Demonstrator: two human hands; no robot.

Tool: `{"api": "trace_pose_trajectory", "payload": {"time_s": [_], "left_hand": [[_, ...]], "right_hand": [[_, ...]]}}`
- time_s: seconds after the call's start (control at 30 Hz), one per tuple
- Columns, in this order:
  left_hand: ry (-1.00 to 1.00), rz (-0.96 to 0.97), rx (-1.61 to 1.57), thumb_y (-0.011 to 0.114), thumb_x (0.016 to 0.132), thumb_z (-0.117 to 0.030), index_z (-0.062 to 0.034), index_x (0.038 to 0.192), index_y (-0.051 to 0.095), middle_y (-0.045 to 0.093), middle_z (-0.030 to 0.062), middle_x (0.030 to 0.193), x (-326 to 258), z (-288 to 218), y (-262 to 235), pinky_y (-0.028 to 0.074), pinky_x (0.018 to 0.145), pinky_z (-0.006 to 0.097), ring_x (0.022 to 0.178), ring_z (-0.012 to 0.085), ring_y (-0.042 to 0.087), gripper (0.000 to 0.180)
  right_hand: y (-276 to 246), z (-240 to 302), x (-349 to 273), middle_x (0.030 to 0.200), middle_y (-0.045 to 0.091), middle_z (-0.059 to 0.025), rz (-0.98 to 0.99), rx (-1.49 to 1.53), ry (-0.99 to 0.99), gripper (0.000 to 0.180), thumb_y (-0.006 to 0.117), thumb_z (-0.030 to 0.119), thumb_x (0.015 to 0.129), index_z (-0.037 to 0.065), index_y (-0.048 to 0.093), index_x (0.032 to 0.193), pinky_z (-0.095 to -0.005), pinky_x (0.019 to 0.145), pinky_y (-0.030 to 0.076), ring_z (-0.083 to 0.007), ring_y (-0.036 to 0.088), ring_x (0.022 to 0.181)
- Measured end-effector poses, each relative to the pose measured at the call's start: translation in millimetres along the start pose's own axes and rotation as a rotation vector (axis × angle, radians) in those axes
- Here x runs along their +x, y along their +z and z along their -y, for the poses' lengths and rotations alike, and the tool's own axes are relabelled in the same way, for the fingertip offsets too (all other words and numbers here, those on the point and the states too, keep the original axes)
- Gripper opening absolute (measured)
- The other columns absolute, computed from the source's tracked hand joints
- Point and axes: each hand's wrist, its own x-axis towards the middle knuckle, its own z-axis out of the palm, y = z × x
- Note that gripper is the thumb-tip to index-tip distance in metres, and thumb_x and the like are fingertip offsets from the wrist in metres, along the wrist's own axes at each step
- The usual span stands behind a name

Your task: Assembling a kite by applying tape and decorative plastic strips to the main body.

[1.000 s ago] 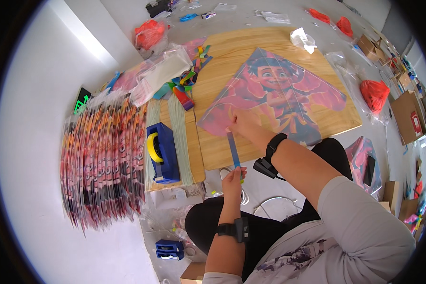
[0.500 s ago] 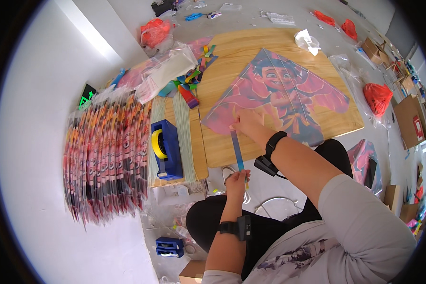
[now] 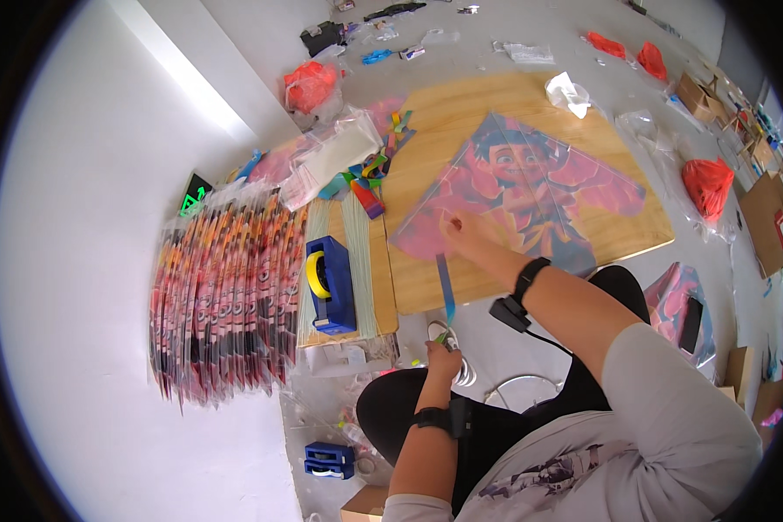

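A pink and blue kite printed with a cartoon figure lies flat on the wooden table. From its lower left edge a blue ribbon tail hangs over the table's front edge. Below the table, my left hand is closed on the ribbon's lower part, where a green stretch shows at the fingers. My right hand is over the kite's left corner, just above where the ribbon joins. Its fingers are curled together, and whatever is between them is too small to make out.
Left of the kite stand a blue tape dispenser, bundled pale rods and coloured ribbons. A row of packed kites fills the far left. Crumpled white paper sits at the table's back edge. Red bags and cartons lie rightward.
The whole view has shifted, with the scene now lower and further right. My left hand has moved slightly down and left with the ribbon. My right fingers have come up from the ribbon's top end.
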Motion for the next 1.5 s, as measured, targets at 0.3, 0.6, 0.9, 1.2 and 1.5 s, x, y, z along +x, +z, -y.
{"api": "trace_pose_trajectory", "payload": {"time_s": [0.3, 0.6, 0.9, 1.2, 1.5], "left_hand": [[0.072, 0.004, 0.336, 0.051, 0.090, -0.028, -0.0001, 0.139, 0.052, 0.044, 0.0316, 0.146, -19.3, -41.5, -9.7, 0.038, 0.112, 0.051, 0.131, 0.0481, 0.049, 0.056], [0.478, 0.517, 0.544, 0.056, 0.093, -0.033, -0.0057, 0.110, 0.073, 0.071, 0.0205, 0.110, -19.6, -13.5, 4.2, 0.051, 0.097, 0.045, 0.106, 0.0383, 0.067, 0.036], [0.435, 0.124, 0.170, 0.059, 0.092, -0.015, -0.0055, 0.115, 0.068, 0.072, 0.0190, 0.093, -48.6, -54.1, 6.2, 0.055, 0.081, 0.040, 0.092, 0.0335, 0.071, 0.026], [0.539, 0.008, 0.201, 0.061, 0.091, -0.012, -0.0056, 0.114, 0.068, 0.070, 0.0179, 0.086, -51.5, -84.0, 36.6, 0.053, 0.076, 0.044, 0.084, 0.0361, 0.069, 0.025], [0.599, -0.011, 0.270, 0.062, 0.090, -0.011, -0.0035, 0.110, 0.068, 0.070, 0.0195, 0.088, -50.2, -112.8, 62.5, 0.054, 0.077, 0.045, 0.085, 0.0376, 0.068, 0.023]], "right_hand": [[-137.4, -96.6, -111.2, 0.087, 0.067, -0.0027, 0.157, 0.333, 0.136, 0.025, 0.064, 0.027, 0.096, 0.003, 0.066, 0.104, -0.0292, 0.071, 0.051, -0.0113, 0.063, 0.080], [-275.7, -20.9, -203.7, 0.086, 0.064, -0.0009, 0.351, 0.811, -0.177, 0.023, 0.060, 0.028, 0.101, 0.006, 0.064, 0.100, -0.0274, 0.075, 0.046, -0.0117, 0.060, 0.085], [-358.4, 134.4, -272.8, 0.091, 0.068, -0.0083, 0.874, 1.311, -1.149, 0.026, 0.066, 0.028, 0.097, 0.003, 0.071, 0.103, -0.0361, 0.060, 0.042, -0.0241, 0.063, 0.073], [-394.2, 119.8, -296.8, 0.077, 0.061, -0.0017, 0.806, 1.444, -1.114, 0.012, 0.063, 0.013, 0.094, 0.008, 0.064, 0.083, -0.0309, 0.053, 0.033, -0.0150, 0.054, 0.056], [-405.9, 103.5, -310.6, 0.072, 0.056, -0.0024, 0.726, 1.426, -1.094, 0.016, 0.063, 0.011, 0.093, 0.009, 0.057, 0.078, -0.0289, 0.050, 0.030, -0.0140, 0.051, 0.054]]}}
